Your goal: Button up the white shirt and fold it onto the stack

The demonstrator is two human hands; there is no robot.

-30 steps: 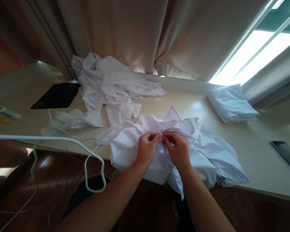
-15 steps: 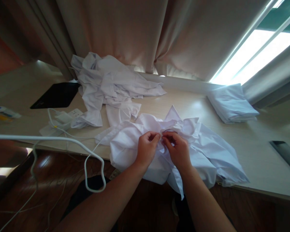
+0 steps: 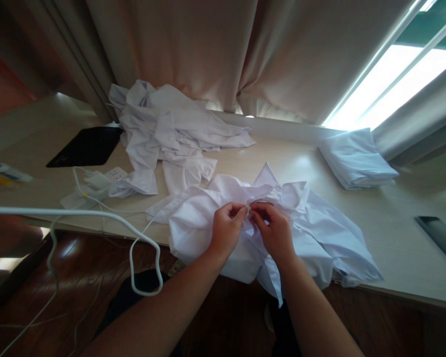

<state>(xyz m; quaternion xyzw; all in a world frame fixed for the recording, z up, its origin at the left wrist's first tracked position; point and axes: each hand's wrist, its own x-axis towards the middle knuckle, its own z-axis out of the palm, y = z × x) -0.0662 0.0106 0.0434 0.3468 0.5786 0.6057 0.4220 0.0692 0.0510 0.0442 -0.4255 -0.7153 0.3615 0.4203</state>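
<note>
White shirt pinched at its gathered middle, at the table's near edge.

The left hand and right hand meet fingertip to fingertip, each nipping a small fold of cloth; crumpled white garments lie behind, well apart.

White shirt, beige curtain, black tablet.

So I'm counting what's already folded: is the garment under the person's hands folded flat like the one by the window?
No, the white shirt lies crumpled, both hands pinching its front, unlike the folded garment.
</note>
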